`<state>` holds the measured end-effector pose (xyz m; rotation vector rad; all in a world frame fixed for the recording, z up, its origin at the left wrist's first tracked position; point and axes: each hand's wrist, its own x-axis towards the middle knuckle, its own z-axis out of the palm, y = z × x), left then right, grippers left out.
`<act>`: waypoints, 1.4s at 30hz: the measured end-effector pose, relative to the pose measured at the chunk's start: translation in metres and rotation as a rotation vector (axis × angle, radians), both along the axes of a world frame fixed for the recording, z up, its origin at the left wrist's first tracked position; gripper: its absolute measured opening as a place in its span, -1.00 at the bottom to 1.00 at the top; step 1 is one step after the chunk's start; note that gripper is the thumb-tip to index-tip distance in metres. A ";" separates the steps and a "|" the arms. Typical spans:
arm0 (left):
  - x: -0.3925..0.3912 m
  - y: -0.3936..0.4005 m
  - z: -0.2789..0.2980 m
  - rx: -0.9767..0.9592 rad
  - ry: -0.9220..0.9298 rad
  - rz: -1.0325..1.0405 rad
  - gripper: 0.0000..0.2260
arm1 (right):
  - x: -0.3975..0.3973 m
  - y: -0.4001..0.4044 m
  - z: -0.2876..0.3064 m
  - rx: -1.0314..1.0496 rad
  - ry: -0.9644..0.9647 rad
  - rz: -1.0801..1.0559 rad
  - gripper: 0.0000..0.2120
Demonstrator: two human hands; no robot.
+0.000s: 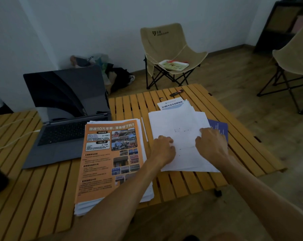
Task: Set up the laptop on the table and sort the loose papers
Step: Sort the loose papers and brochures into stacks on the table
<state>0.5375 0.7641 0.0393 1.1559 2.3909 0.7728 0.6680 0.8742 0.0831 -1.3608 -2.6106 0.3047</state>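
Head view
Table: a slatted wooden table [164,100] is seen across the lower frame; a second slatted section joins it at the left, under the laptop.
Laptop: an open grey laptop [63,119] is set on the left part of the table, screen dark and tilted back; a pale cable [9,138] is plugged in at its left edge.
Sorted stack: a thick pile of sheets topped by an orange flyer [110,157] is laid just right of the laptop, its upper left corner overlapping the keyboard edge.
Loose papers: a spread of white sheets [178,126] is laid right of the stack, near but apart from it; a blue-headed leaflet [171,105] shows from under their far edge and a dark blue booklet [218,127] from under their right edge.
Left hand: the left hand [163,148] is pressed on the white sheets with fingers curled under; nothing is seen pinched, and whether a sheet is gripped cannot be told.
Right hand: the right hand [211,145] is laid on the same sheets with fingers bent at a sheet edge; a firm grip cannot be told.
Far edge: a small dark object [177,93] is seen near the table's far edge.
Background: a beige folding chair [170,49] holding a tray [173,65] is placed beyond the table; a second chair [295,58] is cut by the right edge.
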 end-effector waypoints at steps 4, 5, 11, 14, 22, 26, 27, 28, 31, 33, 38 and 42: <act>-0.015 0.004 0.019 0.163 -0.305 0.080 -0.61 | -0.001 -0.033 -0.001 -0.046 0.115 0.210 -0.62; -0.018 0.007 0.024 0.188 -0.401 0.128 -0.55 | 0.000 -0.042 -0.002 -0.020 0.125 0.273 -0.59; -0.022 0.013 0.034 0.294 -0.656 0.374 -0.67 | 0.009 -0.071 -0.008 -0.122 0.194 0.414 -0.62; -0.020 0.003 0.057 0.409 -0.654 0.279 -0.70 | 0.010 -0.051 -0.002 -0.271 0.503 0.169 -0.65; -0.048 -0.057 0.134 0.620 -0.588 -0.108 -0.78 | 0.021 0.016 0.043 -0.960 0.846 0.297 -0.53; -0.059 -0.066 0.131 0.670 -0.577 -0.014 -0.79 | 0.016 0.015 0.052 -0.996 0.847 0.367 -0.65; -0.059 -0.067 0.129 0.679 -0.582 0.010 -0.79 | 0.015 0.013 0.054 -0.988 0.876 0.354 -0.67; -0.059 -0.068 0.128 0.691 -0.584 0.032 -0.78 | 0.015 0.010 0.055 -0.977 0.901 0.349 -0.68; -0.052 -0.068 0.131 0.762 -0.562 0.032 -0.76 | 0.012 0.005 0.060 -0.938 0.946 0.365 -0.69; -0.052 -0.066 0.128 0.767 -0.521 0.026 -0.75 | 0.011 0.005 0.063 -0.916 0.983 0.376 -0.68; -0.051 -0.067 0.092 0.582 -0.483 0.004 -0.66 | 0.023 0.006 0.046 -0.933 0.962 0.352 -0.67; -0.034 -0.059 0.085 0.547 -0.437 -0.029 -0.65 | 0.017 -0.004 0.038 -0.838 0.895 0.284 -0.74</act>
